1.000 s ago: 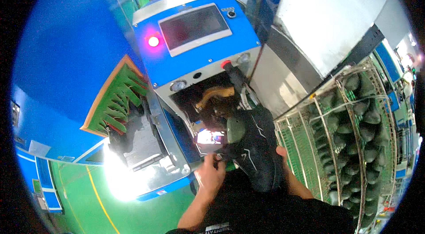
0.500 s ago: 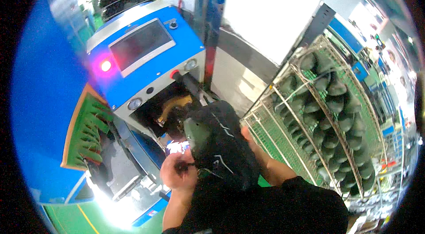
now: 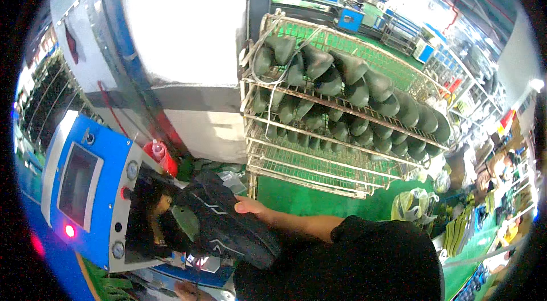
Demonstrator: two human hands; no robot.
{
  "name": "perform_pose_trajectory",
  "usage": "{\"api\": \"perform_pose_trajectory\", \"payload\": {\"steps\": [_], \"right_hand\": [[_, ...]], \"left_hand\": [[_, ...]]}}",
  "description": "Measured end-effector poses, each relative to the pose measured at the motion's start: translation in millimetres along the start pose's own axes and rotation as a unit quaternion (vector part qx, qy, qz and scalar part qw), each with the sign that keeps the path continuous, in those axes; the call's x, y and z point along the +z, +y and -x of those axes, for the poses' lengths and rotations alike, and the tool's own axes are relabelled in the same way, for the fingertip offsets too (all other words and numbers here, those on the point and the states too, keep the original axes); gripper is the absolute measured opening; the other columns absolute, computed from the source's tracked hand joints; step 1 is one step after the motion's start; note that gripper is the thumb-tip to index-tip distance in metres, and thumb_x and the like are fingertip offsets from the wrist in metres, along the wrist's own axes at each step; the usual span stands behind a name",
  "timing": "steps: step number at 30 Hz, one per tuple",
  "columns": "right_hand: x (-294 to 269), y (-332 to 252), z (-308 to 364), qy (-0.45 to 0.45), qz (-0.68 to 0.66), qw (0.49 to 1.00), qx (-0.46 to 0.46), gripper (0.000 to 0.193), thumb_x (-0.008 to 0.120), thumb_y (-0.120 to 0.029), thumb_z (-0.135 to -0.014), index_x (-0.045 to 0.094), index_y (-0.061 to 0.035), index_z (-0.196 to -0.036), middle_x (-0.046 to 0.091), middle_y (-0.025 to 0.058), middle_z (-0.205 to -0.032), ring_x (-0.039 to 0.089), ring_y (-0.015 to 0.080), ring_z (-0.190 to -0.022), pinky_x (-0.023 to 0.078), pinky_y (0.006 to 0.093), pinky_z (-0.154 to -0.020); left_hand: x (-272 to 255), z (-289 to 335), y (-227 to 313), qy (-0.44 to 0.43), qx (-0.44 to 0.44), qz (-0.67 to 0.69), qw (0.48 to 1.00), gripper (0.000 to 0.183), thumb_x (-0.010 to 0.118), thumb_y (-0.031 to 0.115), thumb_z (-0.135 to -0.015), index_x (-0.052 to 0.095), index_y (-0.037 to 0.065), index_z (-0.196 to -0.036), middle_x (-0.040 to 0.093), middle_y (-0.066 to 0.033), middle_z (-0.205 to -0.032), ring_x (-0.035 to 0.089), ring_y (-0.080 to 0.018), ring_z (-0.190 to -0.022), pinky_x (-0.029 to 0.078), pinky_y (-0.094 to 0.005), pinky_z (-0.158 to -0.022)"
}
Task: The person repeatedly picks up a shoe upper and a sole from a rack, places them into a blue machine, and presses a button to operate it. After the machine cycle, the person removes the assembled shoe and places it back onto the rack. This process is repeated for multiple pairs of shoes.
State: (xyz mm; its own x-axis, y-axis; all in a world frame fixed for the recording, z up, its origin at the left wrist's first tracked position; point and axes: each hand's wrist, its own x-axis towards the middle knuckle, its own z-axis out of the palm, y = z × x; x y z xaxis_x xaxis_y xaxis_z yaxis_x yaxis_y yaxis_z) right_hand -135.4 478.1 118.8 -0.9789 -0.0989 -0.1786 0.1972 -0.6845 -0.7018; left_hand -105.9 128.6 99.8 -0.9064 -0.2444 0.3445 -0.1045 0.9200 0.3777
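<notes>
In front of me, a black shoe upper (image 3: 222, 210) with pale zigzag lines is tilted beside the mouth of a blue and white machine (image 3: 102, 147). A smooth dark green piece (image 3: 186, 222) shows at its side facing the machine. My right hand (image 3: 249, 206) grips the upper's right edge; its thumb shows and the other fingers are hidden behind the upper. My left hand (image 3: 191, 289) is low at the bottom edge, below the upper and near the machine's lower ledge, dim and blurred, so its fingers cannot be made out.
A wire rack (image 3: 319, 173) holds rows of dark green curved shapes (image 3: 353, 79) ahead to the right. Past the machine stands a red container with a bottle (image 3: 159, 156). Plastic bags (image 3: 413, 204) lie on the green floor to the right. The machine's red light (image 3: 69, 231) glows.
My view has swung right, so the machine sits farther left and the rack nearer the middle. My left hand has dropped away from the upper; my right hand still holds it.
</notes>
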Motion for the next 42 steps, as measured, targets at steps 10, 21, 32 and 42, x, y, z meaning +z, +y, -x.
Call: {"api": "perform_pose_trajectory", "payload": {"steps": [10,21,32,42], "right_hand": [[38,-28,9,-0.019,-0.073,0.997,0.024,0.071,0.071,-0.044,-0.081,0.054,0.0004,-0.133,0.065,0.0149,-0.121,0.065,0.0265,-0.104,0.052,0.0397,-0.093],[38,-40,3,0.089,-0.099,0.986,0.1,0.062,0.066,-0.045,-0.084,0.059,-0.0014,-0.128,0.069,0.0153,-0.117,0.068,0.0306,-0.098,0.055,0.0438,-0.092],[57,-73,-11,-0.004,0.114,0.993,0.015,0.085,0.073,-0.038,-0.084,0.034,-0.0014,-0.15,0.055,0.0118,-0.137,0.059,0.0229,-0.116,0.048,0.0338,-0.098],[49,-70,11,0.069,0.085,0.994,0.0,0.082,0.074,-0.03,-0.08,0.037,-0.0009,-0.147,0.058,0.0134,-0.132,0.06,0.0271,-0.116,0.052,0.04,-0.097]], "left_hand": [[-2,18,60,-0.222,-0.036,0.489,0.843,0.021,0.061,0.007,-0.095,0.066,-0.006,-0.111,0.07,-0.0128,-0.095,0.065,-0.0268,-0.085,0.053,-0.0326,-0.082],[-23,3,152,-0.008,0.153,0.334,0.93,0.017,0.071,0.003,-0.084,0.07,0.004,-0.101,0.06,-0.0127,-0.072,0.059,-0.0306,-0.064,0.048,-0.0387,-0.058],[-16,-18,156,-0.025,0.08,0.319,0.944,0.019,0.074,0.006,-0.085,0.067,0.002,-0.102,0.071,-0.0106,-0.084,0.067,-0.0193,-0.071,0.051,-0.0291,-0.064],[-17,-13,166,-0.258,-0.083,0.459,0.846,0.012,0.066,0.009,-0.087,0.063,0.003,-0.098,0.064,-0.0029,-0.066,0.057,-0.0091,-0.058,0.047,-0.027,-0.055]]}}
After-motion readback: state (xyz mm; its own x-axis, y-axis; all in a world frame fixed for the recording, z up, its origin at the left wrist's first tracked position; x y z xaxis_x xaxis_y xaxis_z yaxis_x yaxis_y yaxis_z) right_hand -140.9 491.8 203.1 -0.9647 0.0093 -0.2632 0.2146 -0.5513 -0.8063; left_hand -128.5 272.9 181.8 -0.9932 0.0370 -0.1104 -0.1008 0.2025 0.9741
